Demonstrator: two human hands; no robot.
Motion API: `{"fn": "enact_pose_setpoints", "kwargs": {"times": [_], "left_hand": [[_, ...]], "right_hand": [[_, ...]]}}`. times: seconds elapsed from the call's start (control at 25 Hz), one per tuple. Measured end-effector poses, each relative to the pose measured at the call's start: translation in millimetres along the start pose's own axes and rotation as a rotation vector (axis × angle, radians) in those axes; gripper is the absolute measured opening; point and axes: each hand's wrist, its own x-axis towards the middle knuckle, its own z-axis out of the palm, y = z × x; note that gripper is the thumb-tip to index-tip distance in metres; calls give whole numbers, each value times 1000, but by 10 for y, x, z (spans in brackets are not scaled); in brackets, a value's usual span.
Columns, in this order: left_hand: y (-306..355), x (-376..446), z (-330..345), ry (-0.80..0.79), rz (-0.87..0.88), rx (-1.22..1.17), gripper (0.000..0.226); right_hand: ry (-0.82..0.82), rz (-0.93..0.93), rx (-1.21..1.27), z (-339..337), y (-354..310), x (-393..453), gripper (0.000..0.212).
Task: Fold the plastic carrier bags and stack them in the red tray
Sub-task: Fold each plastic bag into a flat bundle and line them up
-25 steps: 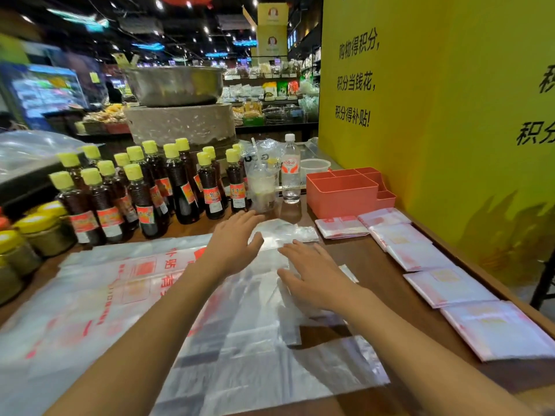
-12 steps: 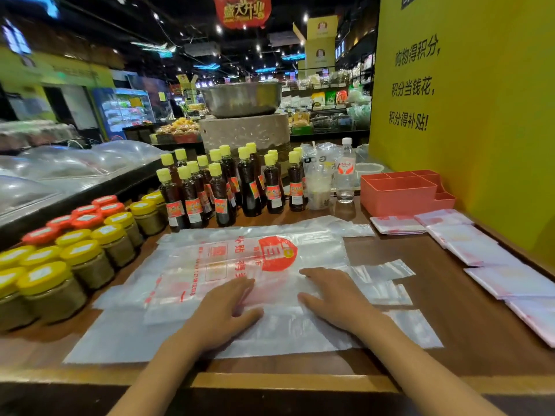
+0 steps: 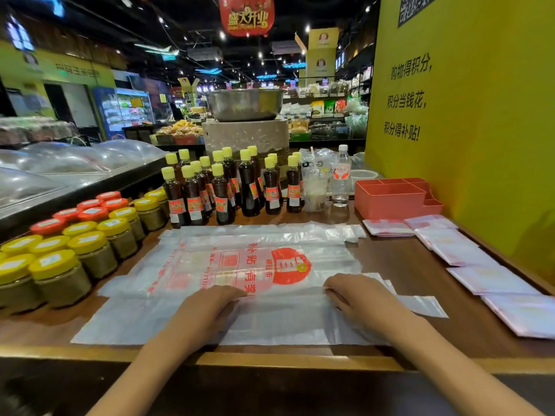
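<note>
A clear plastic carrier bag [image 3: 258, 259] with red print lies flat across the wooden counter, on top of another clear bag [image 3: 150, 322]. My left hand [image 3: 207, 307] and my right hand [image 3: 357, 298] sit on the printed bag's near edge, with fingertips curled down onto that edge as if pinching it. The red tray [image 3: 390, 199] stands at the back right against the yellow wall, and no bags show inside it. Several folded bags [image 3: 492, 279] lie in a row along the right side, one of them [image 3: 387, 227] just in front of the tray.
Dark sauce bottles with yellow caps [image 3: 222, 187] stand behind the bags. Jars with yellow and red lids [image 3: 60, 250] crowd the left side. A water bottle [image 3: 341, 178] and a bagged cup [image 3: 315, 181] stand left of the tray. The counter edge [image 3: 270, 360] runs just below my wrists.
Both hands slid back from the far side of the bag to its near edge, and their fingertips curled down there. The view rose and pulled back; the bag now lies smooth.
</note>
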Motion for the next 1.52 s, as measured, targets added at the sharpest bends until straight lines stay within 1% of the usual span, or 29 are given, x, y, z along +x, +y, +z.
{"fn": "enact_pose_setpoints", "kwargs": {"times": [0.12,0.16,0.28,0.36,0.44,0.52,0.56,0.6,0.68,0.72,0.76,0.8,0.84,0.92,0.96,1.04,1.12,1.24,1.4,1.44,1.52], "left_hand": [[36,-154,-113,-79,38,-8,32],[29,-196,-136,-104,56,-1,31],[4,-300,-249,-147,59,38,27],[13,-319,-333,-150,59,32,20],[6,-272,-378,-119,67,59,19],[-38,-149,-341,-61,44,96,22],[-47,-93,-299,-15,19,116,25],[-44,-42,-241,49,-6,145,33],[25,0,-86,152,-42,227,51],[87,-12,-7,188,-37,228,58],[139,-34,72,186,-23,196,62],[167,-57,147,163,-17,140,62],[175,-74,205,107,-36,74,59],[131,-58,270,-17,-89,-1,56],[102,-44,285,-80,-102,-6,56],[83,-9,301,-211,-116,-13,56],[79,21,294,-302,-122,0,57],[80,46,265,-358,-111,45,58],[49,76,286,-361,-160,39,62],[13,80,291,-366,-179,39,68],[-136,43,258,-362,-226,45,93]], "right_hand": [[-179,0,-9,-73,37,-173,21],[-216,-5,-9,-98,47,-219,21],[-226,-58,15,-240,23,-308,18],[-216,-58,122,-328,-30,-313,15],[-218,-27,259,-369,-70,-242,13],[-196,29,306,-345,-36,-99,13],[-173,71,266,-328,-18,-19,14],[-149,117,176,-313,-26,61,17],[-46,170,-96,-247,-117,178,27],[38,155,-198,-193,-195,206,32],[117,112,-224,-115,-300,209,36],[161,45,-190,-25,-429,192,40],[166,-30,-132,68,-567,156,44],[84,-128,-48,269,-763,119,48],[13,-141,-29,369,-812,124,50],[-145,-108,24,486,-815,156,53],[-250,-62,86,512,-784,185,54],[-274,-58,67,525,-737,186,55],[-283,3,17,488,-510,153,59],[-285,38,0,458,-362,109,62],[-296,141,-30,384,-32,-25,69]]}}
